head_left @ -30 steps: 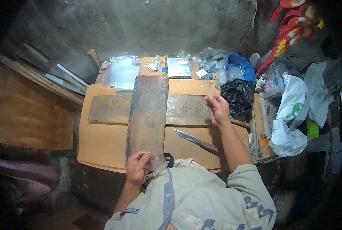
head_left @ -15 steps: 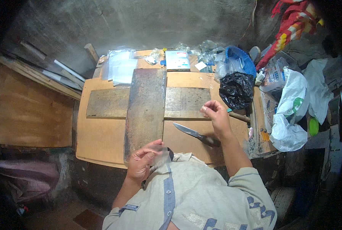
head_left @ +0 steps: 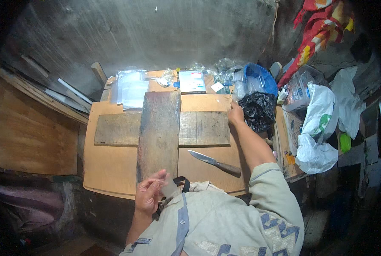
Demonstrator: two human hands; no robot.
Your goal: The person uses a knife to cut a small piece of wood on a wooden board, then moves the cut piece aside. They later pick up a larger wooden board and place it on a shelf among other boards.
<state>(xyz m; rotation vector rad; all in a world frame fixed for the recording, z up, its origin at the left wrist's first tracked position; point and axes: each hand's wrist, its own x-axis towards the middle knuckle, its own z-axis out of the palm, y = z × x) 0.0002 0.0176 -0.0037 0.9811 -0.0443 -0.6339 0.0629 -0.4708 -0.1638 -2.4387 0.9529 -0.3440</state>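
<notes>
Our left hand (head_left: 147, 194) has its grip pinched on a clear plastic piece (head_left: 170, 187), held just in front of the shirt (head_left: 212, 215), by the near end of the long board (head_left: 158, 136). Our right hand (head_left: 236, 114) is stretched out to the far right, fingers bent; a faint clear film (head_left: 224, 101) shows beside its tips, but we cannot tell whether that grip has hold of it.

We judge the step in hand to be sorting out thin plastic, one hand keeping a piece while the other works apart from it. The next move seems to call for a light fingertip pinch on the right and a steady left.

Counting outward, we have one plastic piece in the left grip, one knife (head_left: 216, 164) with its blade pointing left, and two boards, the long one lying across the crosswise board (head_left: 205, 128). Farther out on the counter (head_left: 113, 166) are one black bag (head_left: 257, 112), one blue basin (head_left: 270, 79), one white card (head_left: 217, 86), one box (head_left: 192, 82) and at least two clear sheets (head_left: 133, 91), overlapped too much to count exactly.
</notes>
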